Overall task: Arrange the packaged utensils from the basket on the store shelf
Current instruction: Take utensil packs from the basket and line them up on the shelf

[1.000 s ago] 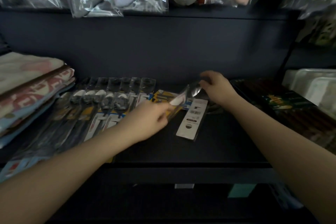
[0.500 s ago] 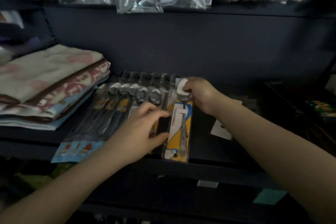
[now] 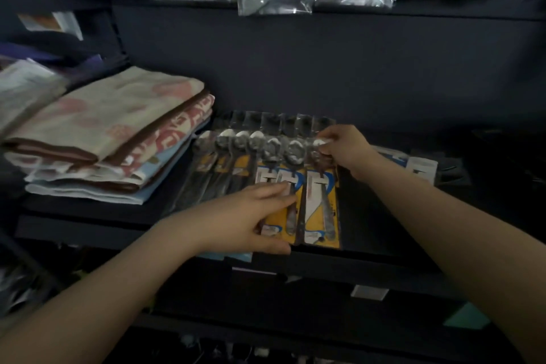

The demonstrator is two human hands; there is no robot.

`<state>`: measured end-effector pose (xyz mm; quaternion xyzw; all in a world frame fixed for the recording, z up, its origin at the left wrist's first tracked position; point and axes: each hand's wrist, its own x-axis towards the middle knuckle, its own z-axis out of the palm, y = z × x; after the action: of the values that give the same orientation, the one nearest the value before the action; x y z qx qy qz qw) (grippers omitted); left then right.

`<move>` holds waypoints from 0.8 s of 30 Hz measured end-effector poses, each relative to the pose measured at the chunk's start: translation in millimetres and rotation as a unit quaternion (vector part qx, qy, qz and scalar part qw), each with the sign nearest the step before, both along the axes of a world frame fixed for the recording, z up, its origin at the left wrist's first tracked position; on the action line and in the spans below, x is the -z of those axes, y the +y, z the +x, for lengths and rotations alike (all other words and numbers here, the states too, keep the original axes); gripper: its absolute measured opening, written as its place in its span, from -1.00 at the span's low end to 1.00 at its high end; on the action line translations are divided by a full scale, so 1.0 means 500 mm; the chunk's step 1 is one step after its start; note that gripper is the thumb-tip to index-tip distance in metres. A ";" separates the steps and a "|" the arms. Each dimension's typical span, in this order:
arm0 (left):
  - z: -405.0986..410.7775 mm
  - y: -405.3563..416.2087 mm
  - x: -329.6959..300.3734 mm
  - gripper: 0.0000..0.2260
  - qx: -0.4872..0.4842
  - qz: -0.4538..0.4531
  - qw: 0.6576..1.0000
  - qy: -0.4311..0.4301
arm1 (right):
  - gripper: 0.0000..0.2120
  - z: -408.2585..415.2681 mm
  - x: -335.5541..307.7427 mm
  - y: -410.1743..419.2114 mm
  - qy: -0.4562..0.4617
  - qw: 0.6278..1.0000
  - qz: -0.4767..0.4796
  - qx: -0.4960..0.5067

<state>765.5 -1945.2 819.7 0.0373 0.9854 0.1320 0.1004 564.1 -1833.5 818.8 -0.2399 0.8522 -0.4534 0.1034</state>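
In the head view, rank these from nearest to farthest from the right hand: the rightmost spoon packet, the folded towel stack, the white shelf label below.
1. Rightmost spoon packet: the right hand pinches its top end.
2. White shelf label: below, on the shelf's front edge.
3. Folded towel stack: far left on the shelf.

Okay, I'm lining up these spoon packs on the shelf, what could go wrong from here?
1. The packs in the spoon row overlap tightly; as your right hand sets the rightmost pack at its top, it may ride up over its neighbor.
2. Their lower ends reach the shelf's front edge, so a nudge from your left hand might slide one off.
3. More packs lie behind your right forearm, which may sweep them.
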 end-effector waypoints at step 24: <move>-0.008 -0.066 -0.021 -0.28 0.033 -0.068 0.997 0.011 | -0.77 -0.016 0.003 -0.101 0.154 0.978 0.101 -0.102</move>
<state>761.4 -1978.4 830.0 0.0641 0.9914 0.0611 0.0965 556.2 -1883.8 817.1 -0.3810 0.8701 -0.3100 0.0401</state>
